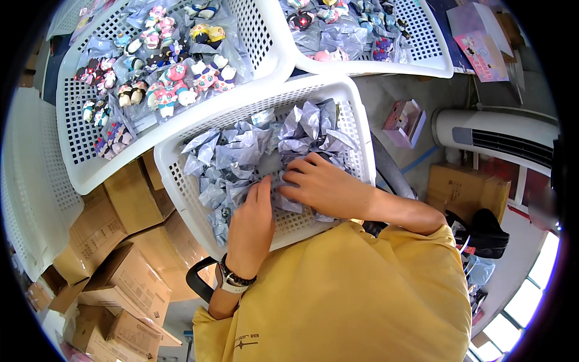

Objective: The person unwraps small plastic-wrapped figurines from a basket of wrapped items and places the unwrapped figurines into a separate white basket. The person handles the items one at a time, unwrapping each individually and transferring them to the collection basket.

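A white perforated plastic basket (170,166) rests tilted against my front, with many crumpled grey plastic bags (241,151) inside along its left and right sides. Into its middle reaches my left hand (252,220), fingers stretched out along the edge of the left-hand bags. My right hand (322,187) lies over the bags on the right, its fingers slightly bent and apart. Both sets of fingertips meet the bags, and I see nothing held in either hand. What the bags contain is mostly hidden. A small clear packet (262,116) sits by the far wall.
Beyond stands a larger white basket (71,142) of small colourful figurines (172,90) on grey bags; another similar basket (434,60) is at the far right. Cardboard boxes (129,280) pile up at the left. A white appliance (488,139) and a pink box (404,122) are on the right.
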A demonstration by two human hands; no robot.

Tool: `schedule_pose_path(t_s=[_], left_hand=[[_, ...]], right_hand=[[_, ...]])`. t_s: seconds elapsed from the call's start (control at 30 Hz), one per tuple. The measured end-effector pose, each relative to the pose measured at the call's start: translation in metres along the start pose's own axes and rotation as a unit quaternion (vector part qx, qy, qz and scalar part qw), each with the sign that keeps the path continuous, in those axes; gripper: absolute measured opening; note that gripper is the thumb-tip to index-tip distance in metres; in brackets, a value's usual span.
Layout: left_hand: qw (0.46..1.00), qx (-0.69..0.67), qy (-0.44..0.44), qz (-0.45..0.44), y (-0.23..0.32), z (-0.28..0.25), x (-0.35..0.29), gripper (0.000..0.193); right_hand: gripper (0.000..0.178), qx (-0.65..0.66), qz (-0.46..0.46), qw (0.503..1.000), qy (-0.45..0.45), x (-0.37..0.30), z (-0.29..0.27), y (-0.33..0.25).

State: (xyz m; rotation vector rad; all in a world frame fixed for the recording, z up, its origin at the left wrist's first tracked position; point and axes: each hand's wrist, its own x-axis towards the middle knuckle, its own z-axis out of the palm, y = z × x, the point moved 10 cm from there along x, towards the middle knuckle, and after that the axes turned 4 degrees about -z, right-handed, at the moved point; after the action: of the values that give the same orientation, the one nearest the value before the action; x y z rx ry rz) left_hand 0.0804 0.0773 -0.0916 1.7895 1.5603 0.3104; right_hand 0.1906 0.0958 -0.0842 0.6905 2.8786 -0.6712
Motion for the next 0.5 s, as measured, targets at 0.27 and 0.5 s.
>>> schedule_pose_path(t_s=[0.27,0.5], left_hand=[[0.973,-0.226,0.026,-0.031,-0.024,-0.007,-0.004,0.056],[0.909,-0.415,0.038,-0.007,-0.004,-0.022,0.002,0.059]], right_hand=[[0.049,0.287,0.024,0.949,0.124,-0.001,-0.038,0.015],[0.049,0.488,0.042,0.831,0.263,-0.010,-0.062,0.022]])
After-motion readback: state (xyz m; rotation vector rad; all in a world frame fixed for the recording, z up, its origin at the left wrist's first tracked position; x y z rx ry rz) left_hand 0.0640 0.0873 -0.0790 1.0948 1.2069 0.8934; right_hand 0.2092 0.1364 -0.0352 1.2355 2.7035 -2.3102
